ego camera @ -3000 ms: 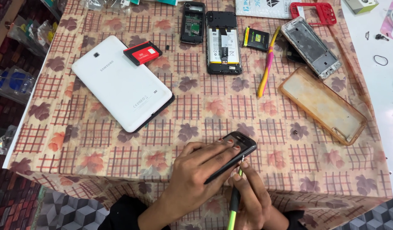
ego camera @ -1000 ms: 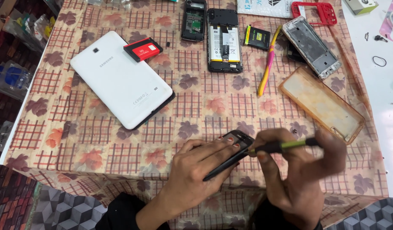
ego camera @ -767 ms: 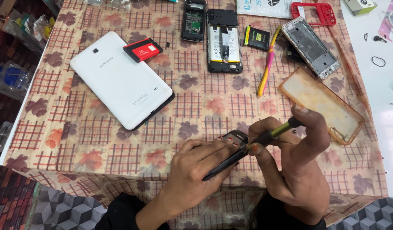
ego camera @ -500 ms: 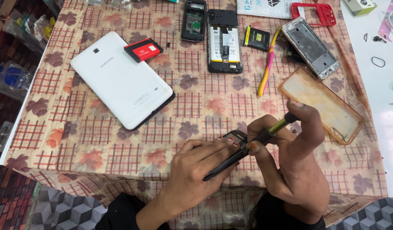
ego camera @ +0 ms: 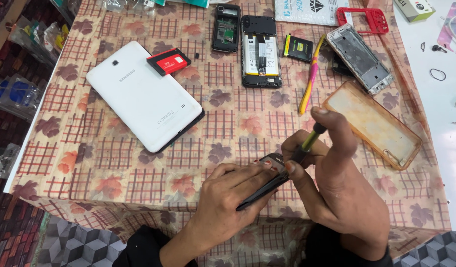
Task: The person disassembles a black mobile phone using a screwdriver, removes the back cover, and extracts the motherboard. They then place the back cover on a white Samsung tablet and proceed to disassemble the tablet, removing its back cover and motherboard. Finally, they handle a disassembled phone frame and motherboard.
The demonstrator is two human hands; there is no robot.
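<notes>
black phone [ego camera: 263, 181] lies tilted at the near edge of the surface [ego camera: 139, 163], pressed down under the left hand [ego camera: 228, 198] and met at its far end by the right hand [ego camera: 337, 183]. three seconds ago the right hand sat low behind the phone with the green-handled screwdriver [ego camera: 307, 143] pointing down off the near edge; since then it has come up over the phone, and in the last half second the tool has stood steeper, its yellow-green handle now rising toward the index fingertip. the left grip is flat, fingers spread along the phone's top face and thumb under its side, so it clamps the phone. the right grip is narrow, thumb and bent fingers pinched round the screwdriver shaft with the index finger capping the handle end, wrist arched above the near edge. the surface wears a checked cloth with a leaf print. a white tablet [ego camera: 144, 101] lies face down toward the left edge, a red battery [ego camera: 168, 61] touching its far corner. along the far edge sit two opened phones [ego camera: 260, 52], a small black and yellow battery [ego camera: 297, 48] and a bare metal frame [ego camera: 359, 58]. a pink and yellow tool [ego camera: 308, 81] and a clear orange case [ego camera: 371, 123] lie toward the right edge. patterned floor tiles [ego camera: 74, 242] show below the near edge.
</notes>
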